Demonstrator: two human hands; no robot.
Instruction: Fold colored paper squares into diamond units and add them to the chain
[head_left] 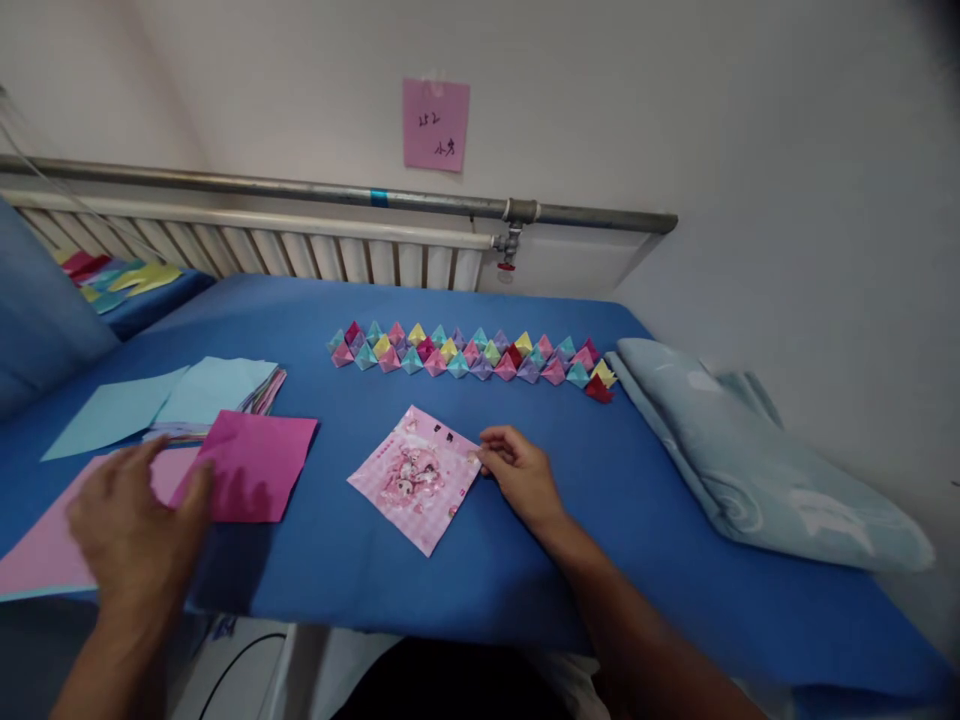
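Note:
My right hand point(521, 475) pinches the right corner of a flat pink checked packet point(412, 480) with cartoon figures on it. On the left, my left hand point(135, 510), slightly blurred, is held over the paper with fingers apart and nothing visible in its grasp. Its thumb is beside a magenta paper square point(259, 460), on which a hand shadow falls. Partly under that hand lies a light pink sheet point(52, 530). Behind these is a stack of paper squares point(217, 390) topped with light blue, and one light blue sheet point(112, 415) sticks out leftward.
Rows of small folded paper pieces point(465, 358) in several colours stand across the blue-covered surface point(330, 580). A folded light blue blanket point(750, 460) lies at right. More coloured paper point(120, 280) is at far left. A radiator point(337, 250) and pipe point(262, 188) run behind.

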